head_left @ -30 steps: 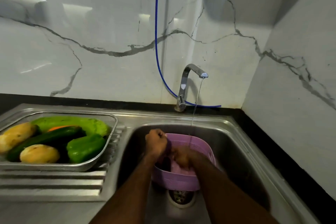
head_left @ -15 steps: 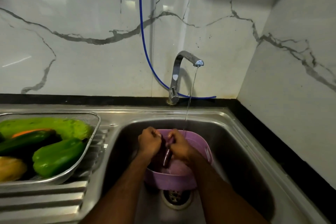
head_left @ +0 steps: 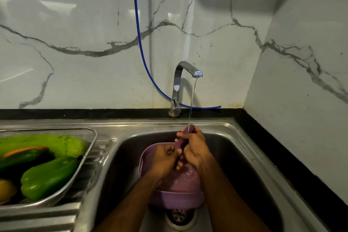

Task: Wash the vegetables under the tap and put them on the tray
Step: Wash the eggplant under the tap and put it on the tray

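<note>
Vegetable (head_left: 185,134), long and purple, is gripped by the right hand (head_left: 195,149) and left hand (head_left: 165,160) under the tap (head_left: 185,73) stream, above the purple basin (head_left: 177,199), probably so water drains there.

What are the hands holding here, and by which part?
Both hold one long purple vegetable: the right hand grips its upper part, just below the tip, and the left hand its lower part.

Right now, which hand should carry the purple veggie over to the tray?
Probably the left hand: it grips the purple vegetable on the tray's side. The right hand is farther away.
</note>
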Tool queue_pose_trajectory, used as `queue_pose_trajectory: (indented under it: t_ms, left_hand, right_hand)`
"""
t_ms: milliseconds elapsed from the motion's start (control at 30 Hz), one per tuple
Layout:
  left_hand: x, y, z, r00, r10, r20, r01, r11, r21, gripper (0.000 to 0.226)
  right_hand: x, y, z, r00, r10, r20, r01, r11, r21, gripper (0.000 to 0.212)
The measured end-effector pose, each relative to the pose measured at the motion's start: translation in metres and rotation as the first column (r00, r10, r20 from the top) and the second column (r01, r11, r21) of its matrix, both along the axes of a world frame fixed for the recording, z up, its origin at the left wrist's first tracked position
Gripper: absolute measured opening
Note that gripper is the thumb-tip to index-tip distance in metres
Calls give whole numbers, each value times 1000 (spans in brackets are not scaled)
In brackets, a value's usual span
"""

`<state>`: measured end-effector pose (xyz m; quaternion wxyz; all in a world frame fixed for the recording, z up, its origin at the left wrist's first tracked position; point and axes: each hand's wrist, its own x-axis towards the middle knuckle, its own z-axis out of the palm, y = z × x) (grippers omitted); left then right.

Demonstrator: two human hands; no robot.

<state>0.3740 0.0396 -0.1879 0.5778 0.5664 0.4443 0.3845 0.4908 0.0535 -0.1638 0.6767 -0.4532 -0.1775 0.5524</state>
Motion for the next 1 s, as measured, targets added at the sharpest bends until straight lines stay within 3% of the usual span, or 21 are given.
queue_pose_trajectory:
  t_ms: [133,233,367,500,633,767,900,1000]
  left_hand:
    - [9,-5,2,985,73,-154,-52,990,135,19]
    - [7,-8,7,992,66,-107,-59,996,66,24]
    - [5,-12,12,998,-14,-61,11,999,-38,10]
    - [8,-15,10,996,-81,25,83,990,-114,28]
    - [7,-8,-3,974,-75,-215,88,995,50,24]
    - [4,-2,-14,952,-104,-287,145,981,125,12]
    - [3,-4,-14,948,-160,-276,211,964,165,21]
    - [4,-3,-15,944,-153,-291,208,963,171,27]
  right_hand:
    - [-8,-5,0,986,64,152,-55,997,-62,47]
    - [-11,1,2,982,-2,188,25,993,-120,34]
    - [-9,0,13,995,5,103,17,977,-215,53]
    - [-4,-6,11,987,54,150,-24,980,-195,54]
    - [0,-6,12,954,68,292,-31,991,-131,26]
    - [-4,-7,8,882,124,454,-55,985,-162,28]
    - [-4,-13,16,931,114,346,-71,988,-136,48]
    - [-3,-16,23,960,133,246,-105,987,-121,48]
